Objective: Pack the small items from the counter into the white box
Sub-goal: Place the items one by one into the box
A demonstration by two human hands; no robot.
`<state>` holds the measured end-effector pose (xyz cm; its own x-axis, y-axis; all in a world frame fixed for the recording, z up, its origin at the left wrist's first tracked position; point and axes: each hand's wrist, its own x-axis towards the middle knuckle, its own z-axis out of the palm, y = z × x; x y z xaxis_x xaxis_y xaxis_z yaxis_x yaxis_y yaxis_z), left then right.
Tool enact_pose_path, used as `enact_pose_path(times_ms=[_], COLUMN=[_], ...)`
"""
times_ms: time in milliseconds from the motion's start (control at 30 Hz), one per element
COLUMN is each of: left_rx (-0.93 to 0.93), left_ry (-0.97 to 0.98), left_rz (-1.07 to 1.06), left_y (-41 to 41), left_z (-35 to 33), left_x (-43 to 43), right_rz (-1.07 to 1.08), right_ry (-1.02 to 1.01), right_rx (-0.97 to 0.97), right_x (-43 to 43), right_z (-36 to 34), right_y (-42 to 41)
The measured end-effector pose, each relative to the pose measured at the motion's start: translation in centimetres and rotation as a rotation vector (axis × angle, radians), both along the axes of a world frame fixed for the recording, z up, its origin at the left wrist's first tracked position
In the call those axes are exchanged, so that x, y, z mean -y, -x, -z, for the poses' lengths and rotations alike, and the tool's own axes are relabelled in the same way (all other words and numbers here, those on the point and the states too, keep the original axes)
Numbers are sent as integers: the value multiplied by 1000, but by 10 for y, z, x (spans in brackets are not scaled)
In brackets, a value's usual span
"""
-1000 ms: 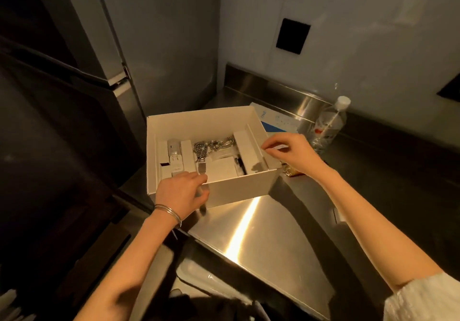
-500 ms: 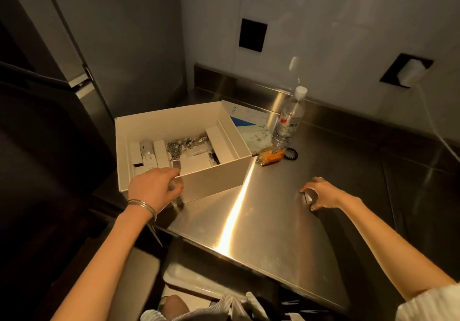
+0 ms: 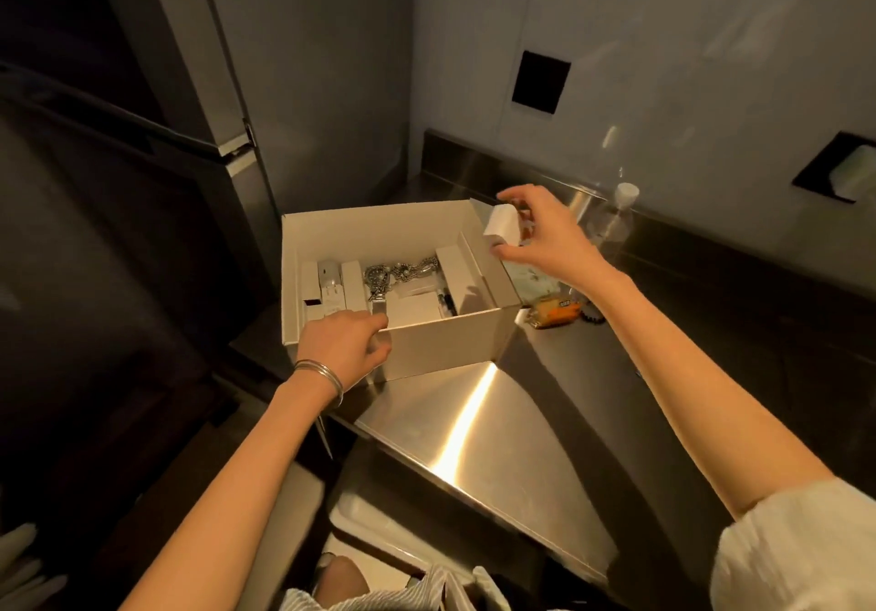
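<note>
The open white box (image 3: 445, 340) sits at the left end of the steel counter. It holds several small white packages, a silver watch (image 3: 377, 277) and a chain. My left hand (image 3: 343, 347) grips the box's near wall, a bangle on its wrist. My right hand (image 3: 540, 231) hovers over the box's right rim, pinching a small white block (image 3: 501, 225) between thumb and fingers. An orange packet (image 3: 554, 312) and a black bead bracelet (image 3: 592, 317) lie on the counter just right of the box.
A clear water bottle (image 3: 616, 219) with a white cap stands by the back wall. A pale printed pack (image 3: 533, 281) lies behind the box's right wall. A tall dark fridge (image 3: 142, 136) stands at left. The steel counter (image 3: 497, 444) stretches toward me.
My right hand lifted the small white block off the counter at right and carried it up and left over the box's right rim. My left hand stayed on the box's near wall.
</note>
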<state>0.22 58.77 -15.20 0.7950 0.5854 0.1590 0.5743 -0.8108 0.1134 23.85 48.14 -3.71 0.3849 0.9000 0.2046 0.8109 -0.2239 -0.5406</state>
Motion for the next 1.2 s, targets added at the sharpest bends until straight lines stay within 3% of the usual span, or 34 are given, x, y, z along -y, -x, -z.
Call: enact_pose_path(times_ms=[133,233,433,733,933,1100,1200], left_rx=[26,39,33,66,100,104,108], left_ry=[18,8,-1,-9,-58,-16,-14], left_rz=[5,24,19,40,58,52,52], left_y=[1,1,0,2,3,2,1], left_z=[0,-1,-3,-1,6,8,8], left_x=[1,1,-1,-3,-6,-9,-9], right_rz=[-219,-251,-295,-207,-58,25,140], right_ry=[351,582,797,605,333,65,47], right_rx=[208,290,293,310,5,-5,26], right_x=[-70,-105,-132,-147,-128,-46,22], right_z=[37,83,127,146,115,69,63], right_y=[29,27,27,37,32,3,-28])
